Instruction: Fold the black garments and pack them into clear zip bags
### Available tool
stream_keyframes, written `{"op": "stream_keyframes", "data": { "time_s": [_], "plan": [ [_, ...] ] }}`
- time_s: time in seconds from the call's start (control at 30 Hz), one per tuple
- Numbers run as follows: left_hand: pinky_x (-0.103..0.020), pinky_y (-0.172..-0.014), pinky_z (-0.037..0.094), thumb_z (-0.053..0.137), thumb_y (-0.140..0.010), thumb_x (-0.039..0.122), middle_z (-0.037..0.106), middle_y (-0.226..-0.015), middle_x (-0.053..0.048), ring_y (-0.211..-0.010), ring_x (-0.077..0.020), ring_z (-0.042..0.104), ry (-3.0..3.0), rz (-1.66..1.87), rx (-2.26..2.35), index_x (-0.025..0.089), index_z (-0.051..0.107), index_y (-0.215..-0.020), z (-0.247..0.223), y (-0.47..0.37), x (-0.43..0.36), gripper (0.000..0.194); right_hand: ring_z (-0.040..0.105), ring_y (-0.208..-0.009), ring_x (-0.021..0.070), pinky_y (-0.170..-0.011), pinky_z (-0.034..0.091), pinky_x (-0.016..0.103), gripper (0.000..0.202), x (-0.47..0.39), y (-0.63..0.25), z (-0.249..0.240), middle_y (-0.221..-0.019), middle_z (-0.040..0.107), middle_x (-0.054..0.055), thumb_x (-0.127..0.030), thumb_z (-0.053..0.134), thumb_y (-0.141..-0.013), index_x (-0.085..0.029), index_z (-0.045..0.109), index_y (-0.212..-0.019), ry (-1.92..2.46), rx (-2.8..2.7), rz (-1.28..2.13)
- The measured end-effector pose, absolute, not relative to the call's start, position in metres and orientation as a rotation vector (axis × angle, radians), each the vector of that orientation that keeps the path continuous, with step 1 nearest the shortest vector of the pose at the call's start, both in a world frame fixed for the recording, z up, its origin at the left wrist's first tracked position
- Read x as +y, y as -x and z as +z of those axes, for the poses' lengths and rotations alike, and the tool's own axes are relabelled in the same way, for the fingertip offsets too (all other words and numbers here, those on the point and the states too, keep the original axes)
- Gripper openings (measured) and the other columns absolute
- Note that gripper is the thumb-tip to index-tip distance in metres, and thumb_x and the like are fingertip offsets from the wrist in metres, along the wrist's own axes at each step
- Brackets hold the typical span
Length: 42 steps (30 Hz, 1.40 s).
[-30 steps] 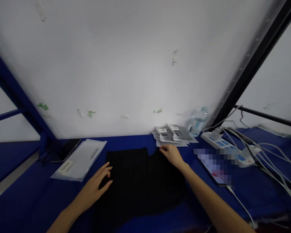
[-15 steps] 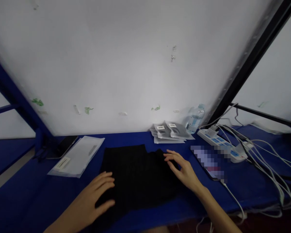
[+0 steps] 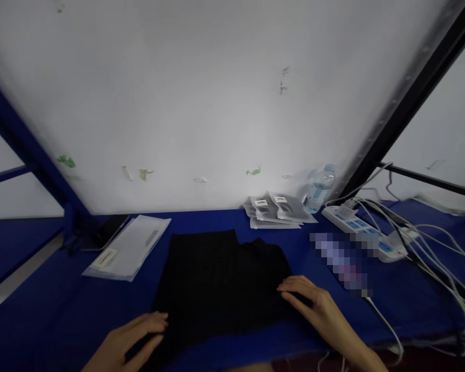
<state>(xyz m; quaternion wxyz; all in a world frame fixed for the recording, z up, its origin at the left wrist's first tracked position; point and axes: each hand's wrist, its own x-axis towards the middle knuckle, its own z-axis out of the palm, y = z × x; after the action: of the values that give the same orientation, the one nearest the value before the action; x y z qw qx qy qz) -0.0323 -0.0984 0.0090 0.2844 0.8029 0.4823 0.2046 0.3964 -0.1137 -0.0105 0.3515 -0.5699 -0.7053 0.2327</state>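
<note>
A black garment lies spread on the blue table in front of me; its outline resembles shorts, but the dark cloth hides seams and folds. My left hand rests at its lower left edge, fingers stretched out and thumb apart. On the opposite side, my right hand touches the garment's right edge with extended fingertips, the thumb a little below them. Neither hand is visibly gripping the cloth.
Left of the garment lie frosted plastic bags and a dark phone. Several packed bags and a water bottle stand by the wall. A blurred-out phone, power strip and loose white cables occupy the right.
Both hands have moved down toward me along the garment's sides. My right hand has left the upper right corner, which now shows uncovered. The view has shifted slightly.
</note>
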Motion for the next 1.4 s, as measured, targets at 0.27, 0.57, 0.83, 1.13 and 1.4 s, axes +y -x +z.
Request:
{"op": "stream_keyframes", "data": {
  "time_s": [0.27, 0.57, 0.83, 1.13, 1.4],
  "plan": [
    [-0.026, -0.07, 0.048, 0.059, -0.082, 0.046, 0.065, -0.072, 0.002, -0.074, -0.0218, 0.062, -1.981, 0.844, 1.431, 0.025, 0.066, -0.078, 0.046, 0.011, 0.001, 0.023, 0.063, -0.075, 0.0207, -0.073, 0.048, 0.032, 0.04, -0.035, -0.394, 0.012, -0.077, 0.067, 0.005, -0.058, 0.052, -0.084, -0.022, 0.067, -0.075, 1.613, -1.6, 0.328],
    [-0.034, -0.078, 0.046, 0.062, -0.077, 0.052, 0.069, -0.086, -0.004, -0.083, -0.026, 0.063, -1.99, 0.74, 1.456, 0.024, 0.069, -0.09, 0.016, 0.012, 0.035, 0.032, 0.067, -0.078, 0.0221, -0.072, 0.049, 0.032, 0.038, -0.018, -0.409, -0.012, -0.083, 0.073, 0.004, -0.058, 0.051, -0.083, -0.023, 0.068, -0.085, 1.73, -1.592, 0.412],
    [-0.031, -0.072, 0.044, 0.06, -0.08, 0.046, 0.064, -0.087, -0.001, -0.076, -0.0217, 0.059, -2.075, 0.678, 1.484, 0.023, 0.063, -0.092, 0.014, 0.013, 0.03, 0.026, 0.064, -0.071, 0.0207, -0.065, 0.047, 0.03, 0.033, -0.032, -0.412, -0.011, -0.072, 0.068, 0.003, -0.055, 0.055, -0.079, -0.023, 0.063, -0.072, 1.749, -1.627, 0.428],
    [-0.033, -0.079, 0.052, 0.062, -0.08, 0.055, 0.069, -0.103, -0.009, -0.098, -0.027, 0.066, -1.367, 0.793, 1.417, 0.02, 0.061, -0.108, 0.024, 0.001, 0.01, 0.045, 0.067, -0.073, 0.0241, -0.067, 0.049, 0.033, 0.03, -0.025, -0.414, -0.016, -0.077, 0.072, 0.004, -0.051, 0.064, -0.07, -0.023, 0.066, -0.08, 1.849, -1.525, 0.478],
    [-0.035, -0.092, 0.05, 0.068, -0.079, 0.049, 0.071, -0.109, -0.011, -0.104, -0.0264, 0.066, -1.145, 0.709, 1.142, 0.017, 0.069, -0.102, 0.02, -0.005, -0.004, 0.04, 0.068, -0.081, 0.024, -0.074, 0.048, 0.033, 0.032, -0.027, -0.412, -0.001, -0.081, 0.074, 0.003, -0.054, 0.057, -0.075, -0.023, 0.066, -0.08, 1.662, -1.392, 0.46]
  ]
}}
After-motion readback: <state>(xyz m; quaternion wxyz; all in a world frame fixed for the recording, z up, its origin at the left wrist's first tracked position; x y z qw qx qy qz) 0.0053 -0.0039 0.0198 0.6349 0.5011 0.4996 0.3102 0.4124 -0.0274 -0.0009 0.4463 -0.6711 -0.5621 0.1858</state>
